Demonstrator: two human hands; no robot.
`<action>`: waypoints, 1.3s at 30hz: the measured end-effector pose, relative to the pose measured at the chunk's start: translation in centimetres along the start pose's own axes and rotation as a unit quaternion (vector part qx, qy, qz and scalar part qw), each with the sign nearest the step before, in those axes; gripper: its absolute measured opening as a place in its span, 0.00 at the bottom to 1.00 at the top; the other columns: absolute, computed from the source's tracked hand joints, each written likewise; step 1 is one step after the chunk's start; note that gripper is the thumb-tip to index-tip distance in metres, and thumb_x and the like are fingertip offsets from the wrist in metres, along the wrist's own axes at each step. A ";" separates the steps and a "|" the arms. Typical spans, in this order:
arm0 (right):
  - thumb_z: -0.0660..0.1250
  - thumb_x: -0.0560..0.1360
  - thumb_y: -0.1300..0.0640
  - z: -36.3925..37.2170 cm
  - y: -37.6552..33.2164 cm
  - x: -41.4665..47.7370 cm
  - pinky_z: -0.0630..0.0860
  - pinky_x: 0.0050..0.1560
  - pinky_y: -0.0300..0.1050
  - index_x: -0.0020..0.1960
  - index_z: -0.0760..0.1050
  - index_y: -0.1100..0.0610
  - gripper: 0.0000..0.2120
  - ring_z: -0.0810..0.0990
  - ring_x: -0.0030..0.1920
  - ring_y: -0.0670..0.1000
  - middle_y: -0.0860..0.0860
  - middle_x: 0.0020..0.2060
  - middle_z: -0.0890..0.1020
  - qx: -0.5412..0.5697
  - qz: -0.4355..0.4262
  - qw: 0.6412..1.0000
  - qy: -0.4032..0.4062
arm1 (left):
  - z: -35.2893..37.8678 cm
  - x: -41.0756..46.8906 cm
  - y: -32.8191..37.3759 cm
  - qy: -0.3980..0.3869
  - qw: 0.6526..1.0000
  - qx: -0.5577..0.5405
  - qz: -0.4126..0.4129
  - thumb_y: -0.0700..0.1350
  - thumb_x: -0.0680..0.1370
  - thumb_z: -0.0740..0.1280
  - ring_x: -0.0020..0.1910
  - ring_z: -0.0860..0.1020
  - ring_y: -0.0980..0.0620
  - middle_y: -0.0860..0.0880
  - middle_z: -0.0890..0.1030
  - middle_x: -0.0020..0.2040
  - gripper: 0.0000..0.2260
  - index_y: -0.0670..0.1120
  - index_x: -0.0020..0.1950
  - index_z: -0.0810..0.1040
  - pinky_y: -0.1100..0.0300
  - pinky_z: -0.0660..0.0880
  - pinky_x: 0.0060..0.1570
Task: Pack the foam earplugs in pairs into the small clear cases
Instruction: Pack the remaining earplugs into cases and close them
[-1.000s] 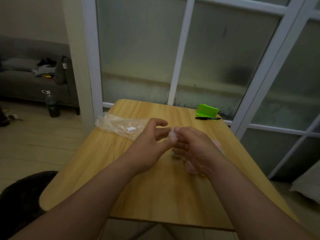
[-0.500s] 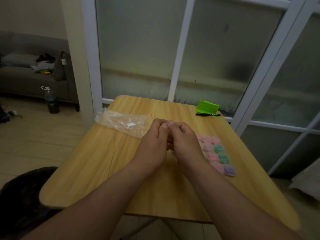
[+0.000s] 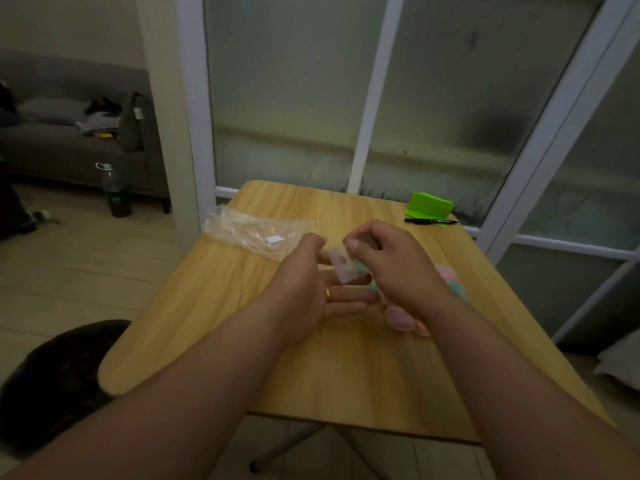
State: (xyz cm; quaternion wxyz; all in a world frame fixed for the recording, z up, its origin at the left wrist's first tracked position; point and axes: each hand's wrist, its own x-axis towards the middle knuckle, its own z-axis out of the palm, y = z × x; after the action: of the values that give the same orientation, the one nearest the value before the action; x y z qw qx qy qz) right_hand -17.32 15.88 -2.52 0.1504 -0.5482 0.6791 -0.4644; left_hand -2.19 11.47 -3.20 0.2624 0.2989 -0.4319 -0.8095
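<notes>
A small clear case (image 3: 341,266) is held above the middle of the wooden table (image 3: 221,327). My right hand (image 3: 394,268) pinches its top edge between thumb and forefinger. My left hand (image 3: 311,289) lies palm up beneath it, fingers spread, with fingertips touching the case's lower part; a gold ring shows on one finger. Packed cases with pink and green earplugs (image 3: 446,282) lie on the table behind and under my right hand, mostly hidden by it. Whether the held case has earplugs inside is too blurred to tell.
A crumpled clear plastic bag (image 3: 249,232) lies at the table's far left. A green box (image 3: 429,205) and a black pen (image 3: 431,221) sit at the far right corner. Glass doors stand behind the table; a bottle (image 3: 116,192) and sofa are to the left.
My hands were clasped tightly together; now they have parted, the left palm has turned up and opened, and the right hand holds the clear case up by its top.
</notes>
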 end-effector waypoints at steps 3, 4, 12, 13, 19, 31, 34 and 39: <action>0.72 0.81 0.60 -1.5 -0.9 0.3 0.79 0.41 0.38 0.54 0.84 0.52 0.05 0.82 0.42 0.43 0.48 0.41 0.84 -0.014 -0.031 0.990 -0.133 | -1.4 -0.2 0.5 -0.120 0.992 0.010 -0.040 0.61 0.87 0.56 0.45 0.86 0.42 0.36 0.85 0.56 0.26 0.43 0.74 0.74 0.53 0.85 0.38; 0.72 0.81 0.61 -1.5 -1.2 0.3 0.80 0.39 0.40 0.56 0.84 0.53 0.07 0.83 0.42 0.45 0.50 0.42 0.83 0.013 -0.017 0.987 -0.159 | -1.5 -0.4 0.5 -0.146 0.989 0.005 -0.038 0.60 0.87 0.56 0.44 0.85 0.45 0.38 0.84 0.54 0.24 0.45 0.75 0.74 0.56 0.85 0.38; 0.71 0.80 0.59 -3.8 0.6 3.1 0.77 0.49 0.46 0.59 0.83 0.52 0.09 0.83 0.50 0.51 0.52 0.49 0.88 0.098 0.081 0.992 0.004 | -3.2 0.4 2.2 -0.054 0.987 -0.148 -0.012 0.51 0.87 0.61 0.52 0.82 0.43 0.32 0.78 0.69 0.19 0.40 0.72 0.76 0.51 0.80 0.56; 0.71 0.80 0.59 -3.8 1.4 3.4 0.76 0.47 0.45 0.57 0.83 0.53 0.07 0.83 0.48 0.51 0.51 0.48 0.87 0.053 0.085 0.994 0.045 | -3.5 0.4 2.6 -0.041 0.986 -0.164 -0.002 0.50 0.87 0.61 0.56 0.81 0.41 0.32 0.77 0.69 0.18 0.41 0.72 0.76 0.50 0.80 0.58; 0.69 0.80 0.56 -1.6 4.5 3.7 0.81 0.52 0.49 0.52 0.82 0.46 0.06 0.82 0.50 0.46 0.43 0.49 0.84 -0.201 0.058 0.977 0.038 | -4.6 0.3 3.4 -0.014 0.974 -0.226 0.006 0.49 0.86 0.62 0.52 0.80 0.44 0.39 0.79 0.59 0.18 0.41 0.72 0.74 0.43 0.82 0.56; 0.73 0.77 0.48 0.4 4.1 3.9 0.74 0.42 0.46 0.48 0.86 0.49 0.06 0.83 0.48 0.55 0.51 0.45 0.85 -0.412 0.106 0.905 -0.003 | -4.0 1.4 2.5 0.010 0.974 -0.224 0.016 0.51 0.89 0.56 0.39 0.77 0.50 0.32 0.82 0.58 0.20 0.35 0.69 0.68 0.53 0.84 0.40; 0.72 0.77 0.48 0.6 4.2 3.8 0.71 0.42 0.45 0.48 0.86 0.49 0.06 0.83 0.48 0.55 0.51 0.46 0.85 -0.416 0.105 0.903 0.003 | -3.9 1.7 2.2 -0.001 0.973 -0.228 0.033 0.50 0.89 0.58 0.55 0.83 0.41 0.26 0.78 0.65 0.21 0.33 0.70 0.70 0.44 0.85 0.51; 0.70 0.79 0.49 0.1 3.6 3.3 0.73 0.41 0.48 0.48 0.86 0.52 0.09 0.82 0.47 0.56 0.52 0.45 0.85 -0.406 0.057 0.912 0.014 | -3.3 2.0 1.6 -0.001 0.979 -0.199 0.036 0.50 0.89 0.58 0.64 0.81 0.33 0.25 0.77 0.63 0.21 0.32 0.69 0.73 0.40 0.83 0.57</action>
State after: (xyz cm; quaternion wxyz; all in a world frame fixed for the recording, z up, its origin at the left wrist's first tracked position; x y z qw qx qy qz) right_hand -20.56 12.80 -4.44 -0.0686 -0.5161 0.8411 -0.1466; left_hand -0.96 7.55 -3.83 0.3451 0.2243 -0.2727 -0.8696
